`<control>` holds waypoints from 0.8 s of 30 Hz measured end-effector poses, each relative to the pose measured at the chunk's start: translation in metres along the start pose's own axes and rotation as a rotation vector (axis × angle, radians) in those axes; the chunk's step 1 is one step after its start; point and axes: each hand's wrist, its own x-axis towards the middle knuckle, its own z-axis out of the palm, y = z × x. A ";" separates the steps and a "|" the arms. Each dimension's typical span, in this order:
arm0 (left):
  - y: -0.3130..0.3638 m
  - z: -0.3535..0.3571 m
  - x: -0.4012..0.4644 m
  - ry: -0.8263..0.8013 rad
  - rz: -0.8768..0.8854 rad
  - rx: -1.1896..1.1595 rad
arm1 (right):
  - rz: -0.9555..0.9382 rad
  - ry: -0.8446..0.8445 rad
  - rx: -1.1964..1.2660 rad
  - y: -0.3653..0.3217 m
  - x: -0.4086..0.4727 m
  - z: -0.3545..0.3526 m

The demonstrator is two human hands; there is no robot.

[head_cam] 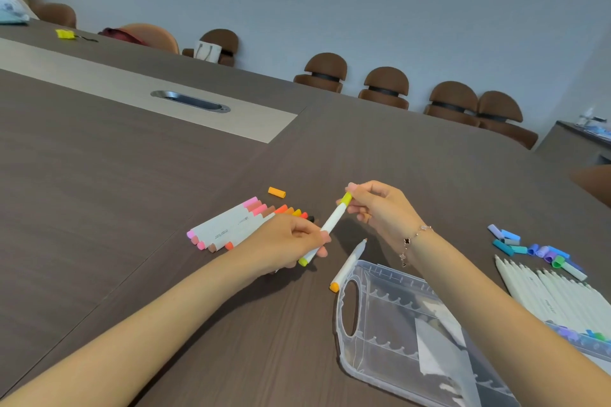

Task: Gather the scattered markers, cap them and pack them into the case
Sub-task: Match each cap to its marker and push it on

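Both hands hold one marker (pixel 325 230) aslant: left hand (pixel 291 241) grips its barrel, right hand (pixel 377 205) pinches its yellow cap (pixel 346 198). One orange cap (pixel 276 192) lies loose.

One clear case (pixel 390 324), one loose orange cap (pixel 276 192), six brown chairs (pixel 325 71), two hands (pixel 287 241).

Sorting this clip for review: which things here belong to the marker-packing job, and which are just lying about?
Job: yellow marker held by left hand and right hand; capped markers; orange cap; loose caps; case.
Lying about: chairs; white bag; yellow item.
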 end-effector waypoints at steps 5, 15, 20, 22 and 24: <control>-0.004 -0.003 0.004 0.033 0.015 -0.019 | 0.016 -0.025 0.000 -0.004 0.002 0.000; -0.010 0.000 0.005 0.208 0.080 0.083 | -0.111 0.146 -0.113 0.000 -0.006 0.016; -0.010 0.004 0.005 0.311 0.161 0.196 | -0.124 0.106 -0.239 0.001 0.003 0.007; -0.015 0.003 0.006 0.336 0.187 0.409 | -0.143 0.159 -0.342 0.003 0.011 -0.001; -0.022 0.004 0.008 0.312 0.181 0.549 | -0.120 0.217 -0.366 0.005 0.017 -0.012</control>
